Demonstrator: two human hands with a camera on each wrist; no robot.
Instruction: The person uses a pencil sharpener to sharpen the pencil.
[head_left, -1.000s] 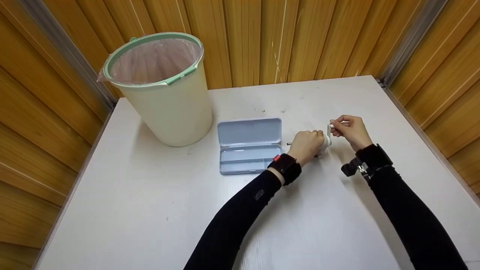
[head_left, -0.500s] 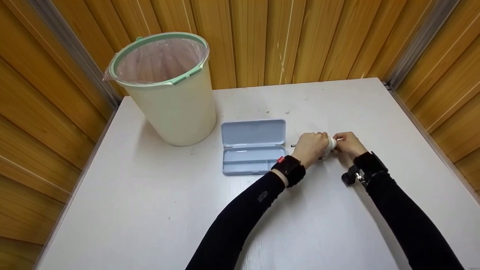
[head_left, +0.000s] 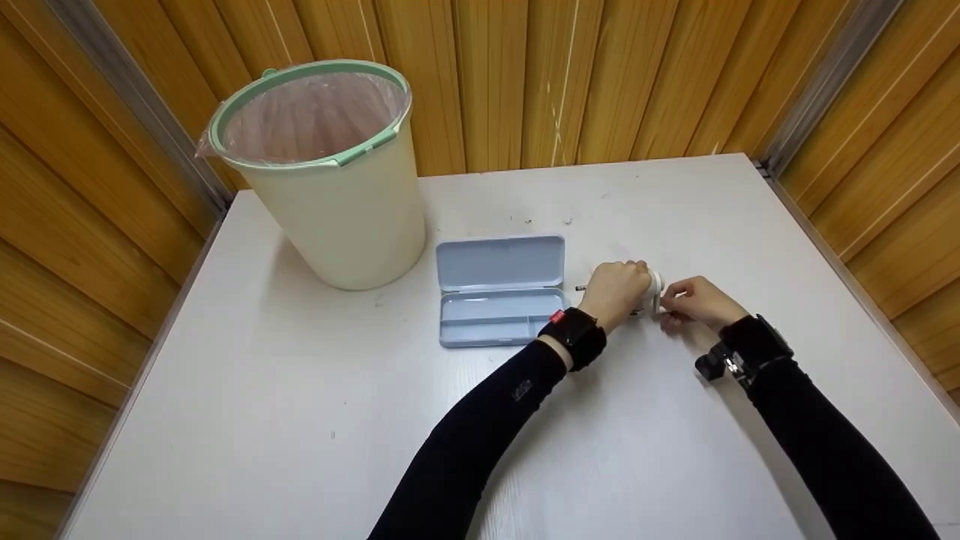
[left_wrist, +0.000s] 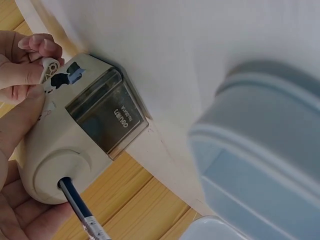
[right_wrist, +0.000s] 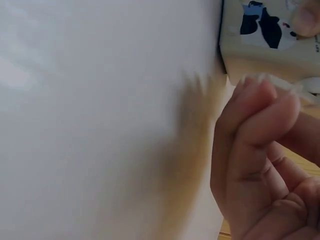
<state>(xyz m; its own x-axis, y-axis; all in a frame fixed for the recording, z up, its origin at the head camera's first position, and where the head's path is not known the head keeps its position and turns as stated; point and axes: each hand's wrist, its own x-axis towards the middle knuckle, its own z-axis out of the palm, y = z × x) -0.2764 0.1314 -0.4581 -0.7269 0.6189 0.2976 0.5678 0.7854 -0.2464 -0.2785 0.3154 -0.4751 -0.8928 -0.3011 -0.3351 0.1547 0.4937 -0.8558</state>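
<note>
My left hand point(head_left: 616, 291) grips a cream hand-crank pencil sharpener point(left_wrist: 50, 132), thumb along its top and fingers round the far side. A dark blue pencil point(left_wrist: 77, 205) sticks out of the round hole in its front. The sharpener carries a dark see-through shavings drawer point(left_wrist: 107, 117) and a panda picture point(right_wrist: 270, 27). At the sharpener's back end, my right hand point(head_left: 701, 301) pinches the white crank handle point(left_wrist: 50, 69) between thumb and fingers. In the head view, the left hand hides most of the sharpener.
A light blue pencil case point(head_left: 500, 264) lies open just left of the sharpener, its divided tray point(head_left: 484, 331) facing up. A cream bin point(head_left: 352, 225) with a green rim and pink liner stands at the back left. Wooden panels point(head_left: 495, 82) enclose the white table point(head_left: 300, 420).
My right hand has swung the crank from its raised position down to a low one at the sharpener's back. The left hand keeps its grip, and the pencil stays in the hole.
</note>
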